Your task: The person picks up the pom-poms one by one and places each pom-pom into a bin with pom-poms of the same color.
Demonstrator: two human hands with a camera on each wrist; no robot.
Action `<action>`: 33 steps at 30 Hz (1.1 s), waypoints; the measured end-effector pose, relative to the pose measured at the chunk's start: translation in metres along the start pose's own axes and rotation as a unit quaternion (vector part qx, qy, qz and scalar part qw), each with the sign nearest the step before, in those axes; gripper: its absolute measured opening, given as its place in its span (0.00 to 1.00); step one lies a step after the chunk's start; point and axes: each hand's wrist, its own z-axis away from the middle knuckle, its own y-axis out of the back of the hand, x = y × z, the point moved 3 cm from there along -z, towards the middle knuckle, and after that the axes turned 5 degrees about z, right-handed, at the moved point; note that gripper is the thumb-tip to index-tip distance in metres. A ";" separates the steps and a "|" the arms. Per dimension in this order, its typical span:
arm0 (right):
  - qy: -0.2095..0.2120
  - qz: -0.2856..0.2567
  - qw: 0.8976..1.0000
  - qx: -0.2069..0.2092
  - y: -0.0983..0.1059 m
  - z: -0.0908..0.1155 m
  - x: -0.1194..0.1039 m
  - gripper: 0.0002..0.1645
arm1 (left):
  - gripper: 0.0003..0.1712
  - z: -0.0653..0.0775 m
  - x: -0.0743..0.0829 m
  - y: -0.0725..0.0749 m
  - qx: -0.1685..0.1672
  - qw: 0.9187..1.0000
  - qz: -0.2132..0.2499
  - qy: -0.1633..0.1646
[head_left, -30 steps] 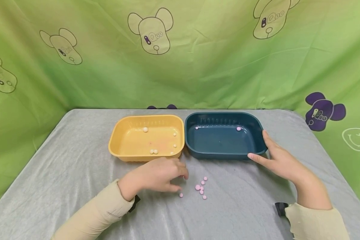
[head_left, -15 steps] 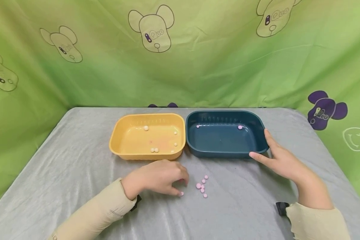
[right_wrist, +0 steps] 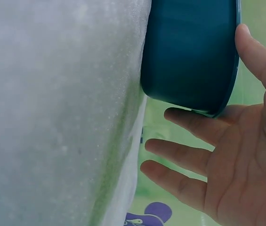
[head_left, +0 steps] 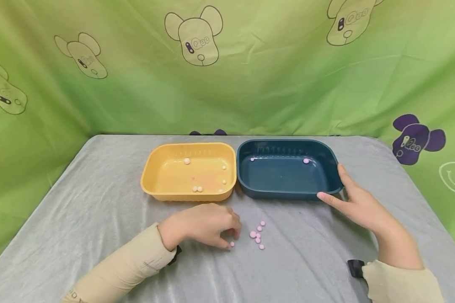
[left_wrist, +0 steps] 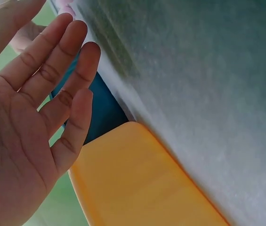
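Flanking lone pink bead (head_left: 232, 244): left hand (head_left: 206, 225), unclenched. Bead probably light, slippery; pinch its sides. Right hand (head_left: 364, 210), fingers extended, touches blue tray (head_left: 280, 195).

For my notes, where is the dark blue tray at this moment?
In the head view, the dark blue tray stands immediately right of the yellow tray, with the right hand at its right end.
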 end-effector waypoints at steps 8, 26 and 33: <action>0.001 0.008 1.000 -0.004 0.001 -0.001 0.000 0.63 | 0.06 -0.004 0.003 -0.003 -0.008 1.000 0.002 -0.002; 0.015 -0.005 1.000 -0.012 0.003 0.000 -0.001 0.63 | 0.08 -0.007 0.004 -0.005 -0.016 1.000 0.015 -0.007; 0.017 -0.008 1.000 -0.012 0.003 0.000 -0.001 0.63 | 0.09 -0.008 0.005 -0.005 -0.013 1.000 0.014 -0.010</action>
